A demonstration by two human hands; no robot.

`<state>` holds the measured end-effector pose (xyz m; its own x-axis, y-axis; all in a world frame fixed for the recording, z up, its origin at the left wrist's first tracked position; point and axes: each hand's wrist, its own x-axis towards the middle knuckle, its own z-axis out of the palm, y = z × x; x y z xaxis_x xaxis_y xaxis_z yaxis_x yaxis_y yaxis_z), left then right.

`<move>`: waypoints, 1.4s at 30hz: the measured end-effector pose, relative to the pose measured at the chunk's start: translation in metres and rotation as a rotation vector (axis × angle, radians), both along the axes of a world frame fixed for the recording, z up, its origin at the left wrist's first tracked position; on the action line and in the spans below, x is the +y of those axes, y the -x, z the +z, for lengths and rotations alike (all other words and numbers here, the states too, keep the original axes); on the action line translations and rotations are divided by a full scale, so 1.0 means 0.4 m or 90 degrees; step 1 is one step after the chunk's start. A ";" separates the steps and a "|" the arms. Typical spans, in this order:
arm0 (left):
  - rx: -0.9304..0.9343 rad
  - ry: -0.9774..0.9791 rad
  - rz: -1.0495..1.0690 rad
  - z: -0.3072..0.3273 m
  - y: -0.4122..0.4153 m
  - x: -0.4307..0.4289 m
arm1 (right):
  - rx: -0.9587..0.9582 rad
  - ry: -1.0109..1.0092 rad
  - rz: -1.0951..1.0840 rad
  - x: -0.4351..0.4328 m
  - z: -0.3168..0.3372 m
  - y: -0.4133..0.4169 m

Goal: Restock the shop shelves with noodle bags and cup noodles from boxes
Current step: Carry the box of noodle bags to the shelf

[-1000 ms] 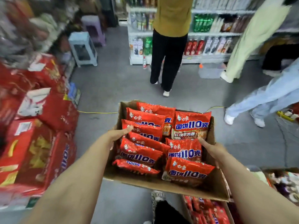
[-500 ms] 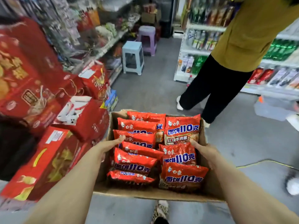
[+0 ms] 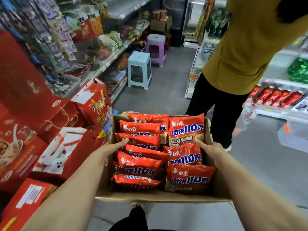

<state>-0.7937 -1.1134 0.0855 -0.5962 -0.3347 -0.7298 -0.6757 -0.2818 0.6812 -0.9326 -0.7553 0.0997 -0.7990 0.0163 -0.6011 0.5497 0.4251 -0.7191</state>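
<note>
With your left hand (image 3: 110, 151) and right hand (image 3: 210, 153) clamped on the box (image 3: 160, 198) walls, noodle bags (image 3: 186, 129) could spill if you bump the person (image 3: 246, 47) ahead.

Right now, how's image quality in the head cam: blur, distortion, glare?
Head view: noodle bags in the cardboard box are sharp, print legible, with small specular glints on the wrappers; left shelves smear with blur toward the edge; wide-angle distortion bends the shelving, stretches the forearms; lighting even, no hard shadows.
</note>
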 end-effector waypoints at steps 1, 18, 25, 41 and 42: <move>-0.013 -0.001 -0.009 -0.009 0.052 -0.040 | 0.003 -0.007 -0.005 -0.039 0.008 0.042; -0.024 0.015 0.005 0.031 0.859 -0.559 | 0.005 -0.044 0.023 -0.545 -0.043 0.903; -0.023 0.006 0.078 0.039 1.201 -0.704 | -0.020 -0.005 0.063 -0.769 -0.072 1.339; -0.055 -0.030 0.130 -0.038 2.037 -1.215 | -0.001 -0.104 0.139 -1.292 -0.143 2.316; -0.043 -0.038 0.128 -0.027 2.097 -1.242 | -0.001 -0.113 0.137 -1.333 -0.164 2.384</move>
<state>-1.6325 -1.6103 0.0749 -0.4710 -0.3969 -0.7878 -0.6451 -0.4541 0.6145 -1.8863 -1.2885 0.0341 -0.7950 -0.0485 -0.6047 0.4334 0.6520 -0.6221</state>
